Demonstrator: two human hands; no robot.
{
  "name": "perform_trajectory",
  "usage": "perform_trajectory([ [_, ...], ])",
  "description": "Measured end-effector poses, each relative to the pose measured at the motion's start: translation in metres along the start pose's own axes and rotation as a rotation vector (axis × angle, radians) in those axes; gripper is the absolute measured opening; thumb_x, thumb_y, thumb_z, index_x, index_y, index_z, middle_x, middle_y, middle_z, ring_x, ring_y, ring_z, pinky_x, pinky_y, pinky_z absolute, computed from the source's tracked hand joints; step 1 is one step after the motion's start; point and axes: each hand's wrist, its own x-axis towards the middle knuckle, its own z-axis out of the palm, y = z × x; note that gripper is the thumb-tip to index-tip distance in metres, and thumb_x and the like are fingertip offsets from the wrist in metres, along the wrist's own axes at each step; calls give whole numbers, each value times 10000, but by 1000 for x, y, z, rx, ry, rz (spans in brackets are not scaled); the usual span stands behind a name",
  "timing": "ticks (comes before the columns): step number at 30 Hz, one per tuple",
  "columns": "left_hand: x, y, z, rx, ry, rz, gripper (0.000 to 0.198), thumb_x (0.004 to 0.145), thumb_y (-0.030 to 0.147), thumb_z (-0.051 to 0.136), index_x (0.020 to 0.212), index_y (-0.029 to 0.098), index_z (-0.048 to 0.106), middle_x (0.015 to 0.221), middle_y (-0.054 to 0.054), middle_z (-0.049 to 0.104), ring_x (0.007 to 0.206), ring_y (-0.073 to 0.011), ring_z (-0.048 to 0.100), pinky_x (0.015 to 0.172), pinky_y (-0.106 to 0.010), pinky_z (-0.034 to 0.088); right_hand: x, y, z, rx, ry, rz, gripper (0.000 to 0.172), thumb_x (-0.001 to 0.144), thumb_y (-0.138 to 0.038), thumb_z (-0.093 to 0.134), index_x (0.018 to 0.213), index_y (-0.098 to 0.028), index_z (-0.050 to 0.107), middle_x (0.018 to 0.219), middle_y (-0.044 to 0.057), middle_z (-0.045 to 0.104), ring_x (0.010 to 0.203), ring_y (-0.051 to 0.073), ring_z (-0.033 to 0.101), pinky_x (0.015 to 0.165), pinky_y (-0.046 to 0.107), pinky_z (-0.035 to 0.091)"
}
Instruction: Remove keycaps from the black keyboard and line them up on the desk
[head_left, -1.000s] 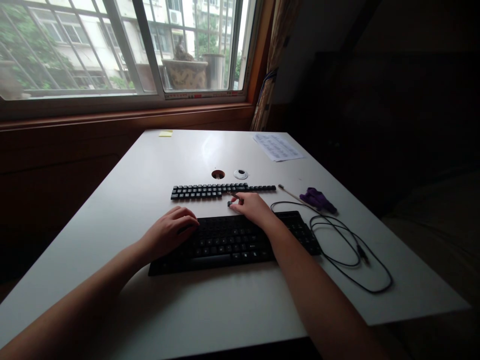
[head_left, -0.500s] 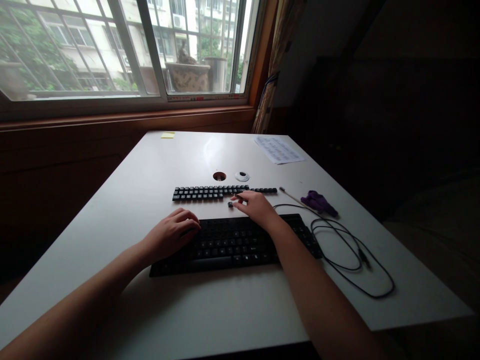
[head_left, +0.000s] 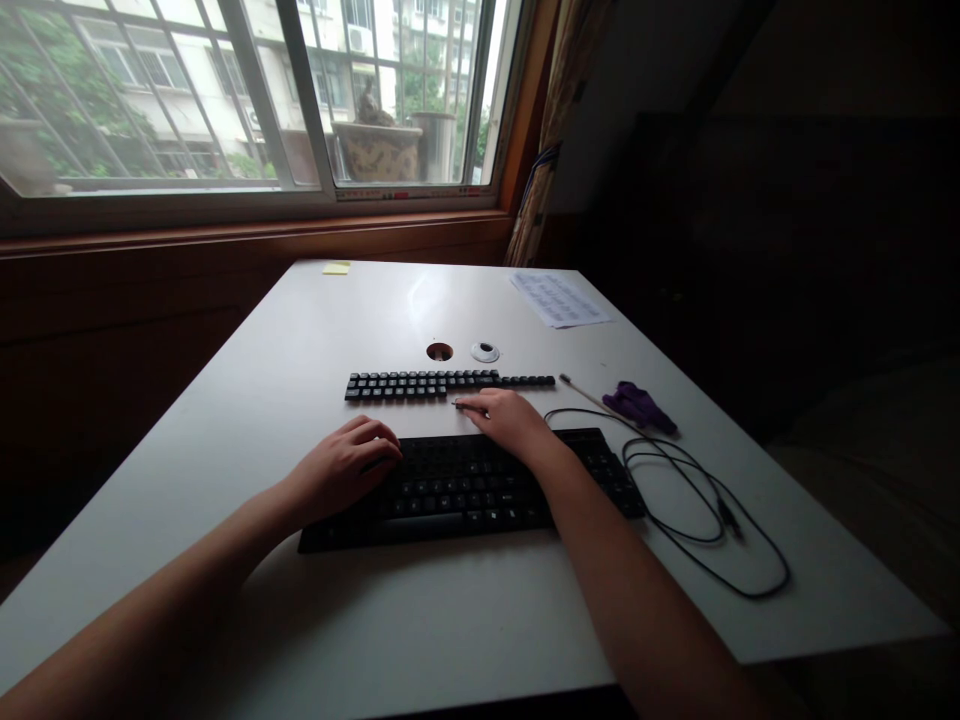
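Note:
A black keyboard (head_left: 480,485) lies on the white table (head_left: 315,330) before me. Beyond it, rows of removed black keycaps (head_left: 424,384) are lined up. My left hand (head_left: 345,465) rests curled on the keyboard's left end, with nothing visible in it. My right hand (head_left: 506,420) reaches past the keyboard's top edge, its fingertips pinched low on a small dark keycap (head_left: 459,403) just below the keycap rows.
The keyboard's black cable (head_left: 697,500) loops at the right. A purple tool (head_left: 637,404) and a thin stick (head_left: 581,391) lie beside it. A paper sheet (head_left: 559,298), a yellow sticky note (head_left: 335,268), a cable hole (head_left: 439,351) and its cap (head_left: 485,352) lie farther back.
My right hand has shifted slightly left and lowered its fingers onto the loose keycap by the rows. My left hand has stayed put.

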Motion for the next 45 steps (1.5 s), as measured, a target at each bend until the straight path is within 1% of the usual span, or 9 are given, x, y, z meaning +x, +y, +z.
perform_trajectory([
  [7,0,1,-1,3,5,12,153,965,208,522,1003,215,671,1044,-72,657,949,-202,575,845,-354,503,1,3,2,29,24,22,288,936,-278,564,1179,-277,719,1083,34,715,959,170,666,887,276,506],
  [10,0,1,-1,3,9,17,150,964,206,525,1002,214,670,1042,-75,657,949,-204,576,844,-354,504,0,3,1,36,27,29,294,933,-266,564,1185,-278,716,1080,35,710,965,169,663,896,273,501],
  [15,0,1,-1,-2,1,14,147,962,198,527,1003,216,667,1045,-72,654,953,-203,573,846,-349,502,0,4,-1,37,75,36,291,925,-228,560,1161,-262,727,1081,35,710,959,167,665,906,278,503],
  [21,1,0,-1,-13,-9,7,145,963,192,527,1011,218,661,1056,-67,651,964,-202,569,858,-350,494,1,5,3,44,42,18,310,894,-151,569,1125,-276,734,1182,-4,690,994,153,664,934,279,509],
  [28,1,1,-2,-9,-6,8,139,960,200,534,1005,219,664,1049,-69,655,963,-207,576,858,-350,494,0,2,5,-2,34,19,374,882,-133,562,1191,-293,700,1242,-1,666,1050,167,652,952,295,508],
  [38,0,1,-1,-7,2,9,143,964,199,527,998,215,664,1046,-72,653,953,-204,572,851,-354,495,4,-7,11,-113,-11,41,459,890,-176,558,1329,-299,608,1274,26,634,1027,192,651,871,275,508],
  [45,1,2,-1,-9,-5,2,139,959,193,533,1000,220,662,1047,-65,655,954,-203,575,848,-346,494,4,-8,11,-149,-14,42,473,891,-194,552,1352,-297,585,1285,26,623,1006,201,652,844,286,506],
])
